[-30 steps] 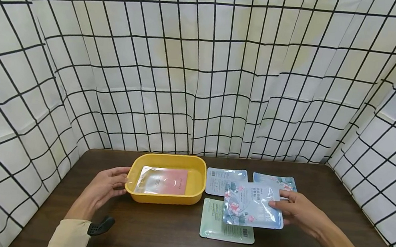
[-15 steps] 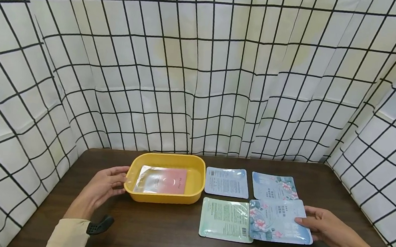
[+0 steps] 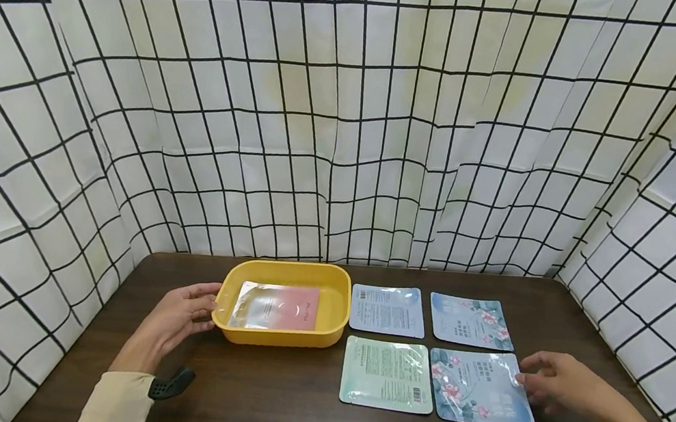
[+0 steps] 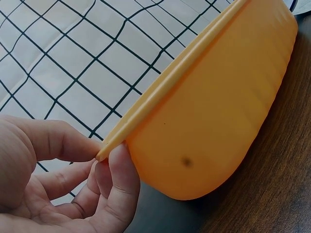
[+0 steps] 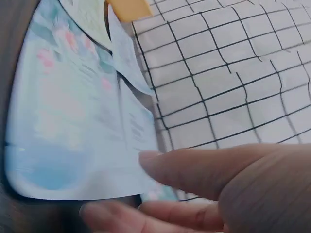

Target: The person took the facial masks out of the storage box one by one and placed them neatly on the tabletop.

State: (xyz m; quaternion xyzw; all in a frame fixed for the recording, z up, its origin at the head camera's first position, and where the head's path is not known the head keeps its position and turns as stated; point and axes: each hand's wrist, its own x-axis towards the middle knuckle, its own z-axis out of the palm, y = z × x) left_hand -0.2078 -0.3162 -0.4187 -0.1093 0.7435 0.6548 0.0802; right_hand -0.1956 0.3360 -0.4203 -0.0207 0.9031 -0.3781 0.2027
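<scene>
My left hand (image 3: 181, 315) pinches the left rim of a yellow plastic basin (image 3: 275, 340). The left wrist view shows thumb and fingers (image 4: 121, 184) closed on that rim. In the basin lies a pink and silver sachet (image 3: 297, 308). At the right, my right hand (image 3: 567, 383) is beside the right edge of a blue flowered sachet (image 3: 483, 389), which lies flat on the table. Its thumb and fingers stand apart in the right wrist view, which is blurred; whether a fingertip touches the sachet is unclear.
A green sachet (image 3: 387, 374) lies left of the flowered one. Behind them are a pale blue printed sachet (image 3: 388, 310) and another blue flowered sachet (image 3: 471, 321). White gridded cloth (image 3: 358, 137) encloses the back and sides of the dark wooden table (image 3: 268, 403).
My right hand carried the blue flowered sachet rightward and down, laid it beside the green one, and loosened its grip. The left hand kept its hold on the basin.
</scene>
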